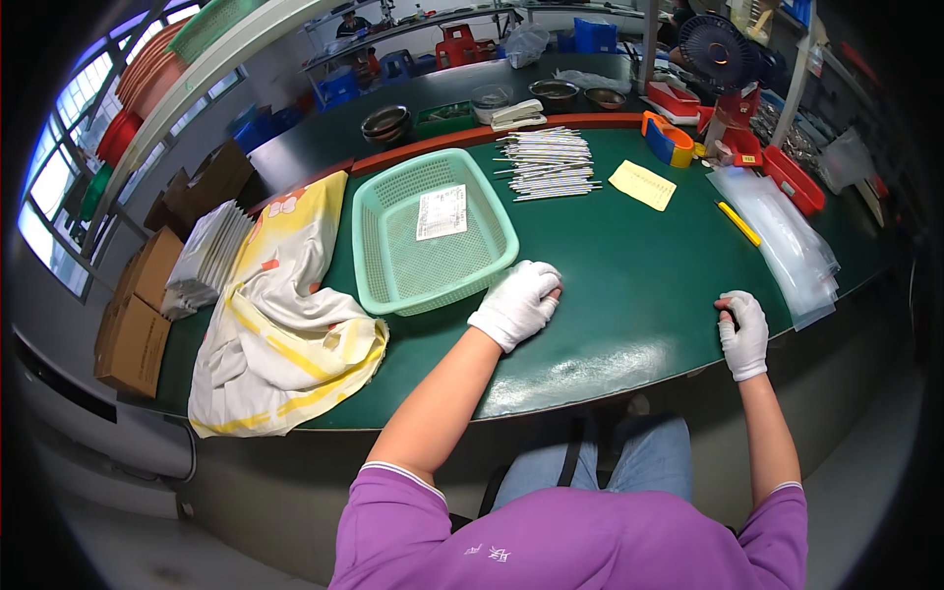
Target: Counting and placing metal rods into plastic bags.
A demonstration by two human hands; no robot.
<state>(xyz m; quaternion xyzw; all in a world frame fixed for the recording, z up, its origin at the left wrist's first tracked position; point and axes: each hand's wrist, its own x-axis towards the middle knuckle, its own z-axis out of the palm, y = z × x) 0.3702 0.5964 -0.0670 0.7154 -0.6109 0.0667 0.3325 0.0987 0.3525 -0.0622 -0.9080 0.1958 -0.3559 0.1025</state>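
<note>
Purple shirt (580, 531) fabric fills the foreground, and two bare forearms reach out from its sleeves to the green bench (610, 295). On the bench, the left hand (517, 305), in a white glove, rests with its fingers curled inward, just beside the near right corner of a mint-green basket (433, 267); nothing shows in its grip, though I cannot tell what the palm hides or whether it touches the basket. The right hand (744, 334), gloved too, is at the bench's front edge near some clear plastic bags (787, 261), thumb and fingers loosely bent, with no object visible between them. Work looks barely under way, judging by how things lie: the basket, left of centre, contains only a paper slip (442, 212), the thin striped rods (549, 163) lie heaped behind and to its right, and the bags lie flat with no rods seen inside. Handling of the rods, then, appears to be left undone; no finished pieces can be made out.
</note>
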